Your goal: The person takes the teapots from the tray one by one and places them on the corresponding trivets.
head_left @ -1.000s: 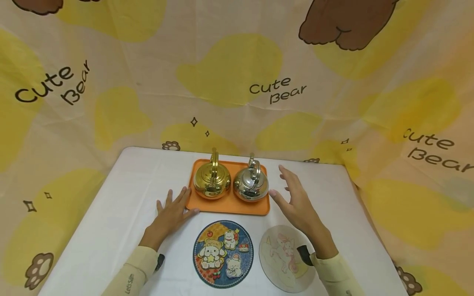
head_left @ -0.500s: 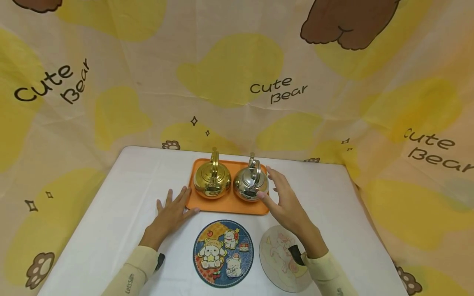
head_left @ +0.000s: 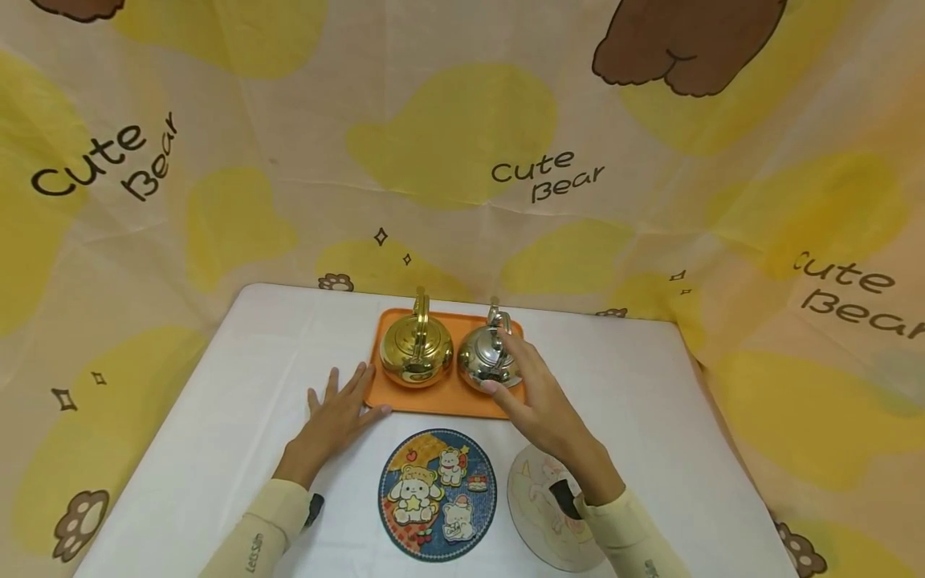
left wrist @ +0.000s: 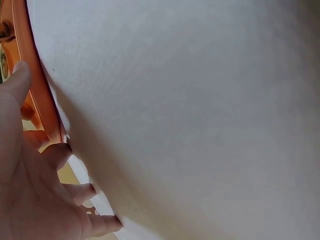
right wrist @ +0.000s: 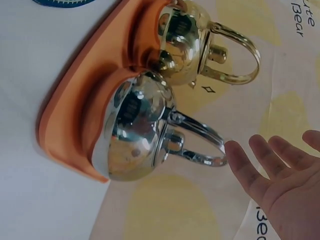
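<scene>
Orange plastic tray: a rounded-corner rectangle on the white cloth-covered table; its far rim runs near the table's back edge, its front rim a narrow strip of cloth away from the round mats.
Shiny gold metal kettle: upright on the tray's left half, arched handle standing up, body close to the far and left rims.
Shiny silver metal kettle: upright on the right half, handle raised; just a slim gap parts it from the gold one.
Left hand: fingers spread, gripping nothing; thumb and forefinger touch the tray's left rim and corner, the others rest on cloth.
Right hand: fingers apart and uncurled, reaching over the silver kettle's right side; whether a fingertip touches the handle, I cannot tell.
Blue patterned round mat: in front of the tray.
Pale round mat: beside it, partly under the right forearm.
Side room: broad cloth stretches from the tray to both table edges.
</scene>
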The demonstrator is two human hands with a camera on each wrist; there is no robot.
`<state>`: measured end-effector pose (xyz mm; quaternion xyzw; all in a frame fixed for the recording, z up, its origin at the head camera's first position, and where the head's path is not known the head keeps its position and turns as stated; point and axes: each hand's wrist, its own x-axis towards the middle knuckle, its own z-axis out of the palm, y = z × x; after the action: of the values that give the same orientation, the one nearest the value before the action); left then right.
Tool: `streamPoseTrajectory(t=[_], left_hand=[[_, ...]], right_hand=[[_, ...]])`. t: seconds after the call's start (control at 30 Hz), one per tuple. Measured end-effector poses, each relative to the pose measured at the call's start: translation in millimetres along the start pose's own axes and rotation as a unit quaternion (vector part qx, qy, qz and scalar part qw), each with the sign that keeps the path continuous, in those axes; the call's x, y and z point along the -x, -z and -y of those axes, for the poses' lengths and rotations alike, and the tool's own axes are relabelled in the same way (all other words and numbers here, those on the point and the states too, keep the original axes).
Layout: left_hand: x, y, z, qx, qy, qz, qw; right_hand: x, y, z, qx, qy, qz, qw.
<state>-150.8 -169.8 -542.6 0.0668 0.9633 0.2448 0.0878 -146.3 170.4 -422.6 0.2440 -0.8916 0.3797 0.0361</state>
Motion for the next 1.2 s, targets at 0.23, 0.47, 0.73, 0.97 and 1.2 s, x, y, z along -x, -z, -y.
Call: streamPoseTrajectory(t=[0.23,0.47,0.73,0.97,1.2], left_hand=[[-0.8,-1.3,-0.4,0.005,0.000,-0.002,1.0000],[0.7,1.1,-1.9,0.005,0.004,0.004,1.0000],[0.7,1.5,-2.5,0.005,0.006,0.002,1.0000],[-2.1,-2.0,0.9,0.004,0.005,0.001,1.0000],[-5.2,-5.6,2.8,0.001,0.003,-0.001,1.0000]], right_hand=[[-2,-10,5,-0.012,-0.009,0.014,1.000],[-5,-20,7,-0.030,-0.017,0.025,0.999],[-10,-29,6,-0.066,-0.015,0.024,0.997],[-18,-37,4,-0.113,-0.015,0.022,0.993],[-27,-45,0,-0.176,-0.024,0.020,0.984]])
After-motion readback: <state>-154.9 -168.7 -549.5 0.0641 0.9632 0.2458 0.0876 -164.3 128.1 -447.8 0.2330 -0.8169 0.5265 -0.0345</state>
